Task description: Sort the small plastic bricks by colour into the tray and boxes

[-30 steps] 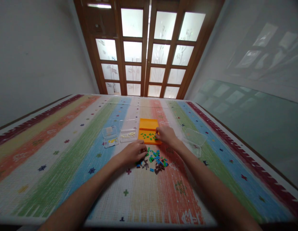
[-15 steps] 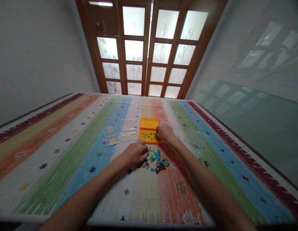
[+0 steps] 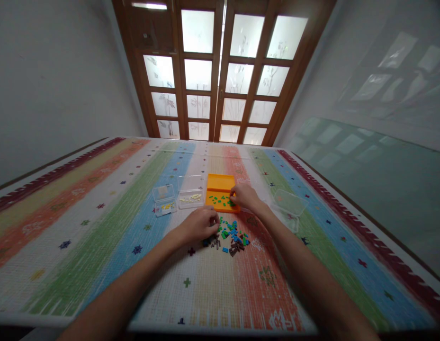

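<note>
My right hand (image 3: 244, 195) is at the right side of an open orange box (image 3: 221, 181), its fingers pinched over the front half. Small green bricks (image 3: 220, 201) lie scattered in that half. Whatever the right fingertips hold is hidden. Just in front of the box, my left hand (image 3: 204, 221) rests at the left edge of a pile of small blue, green and brown bricks (image 3: 234, 234). Its fingers are curled together, and I cannot make out anything between them.
Left of the orange box stands a clear box (image 3: 191, 205) with cream pieces. Further left is a smaller clear box (image 3: 166, 214) holding yellow pieces. A clear open container (image 3: 290, 202) lies on the right. A striped cloth (image 3: 109, 246) covers the table.
Both hands stay almost where they were. The left hand has shifted very slightly, and the boxes and brick pile look the same.
</note>
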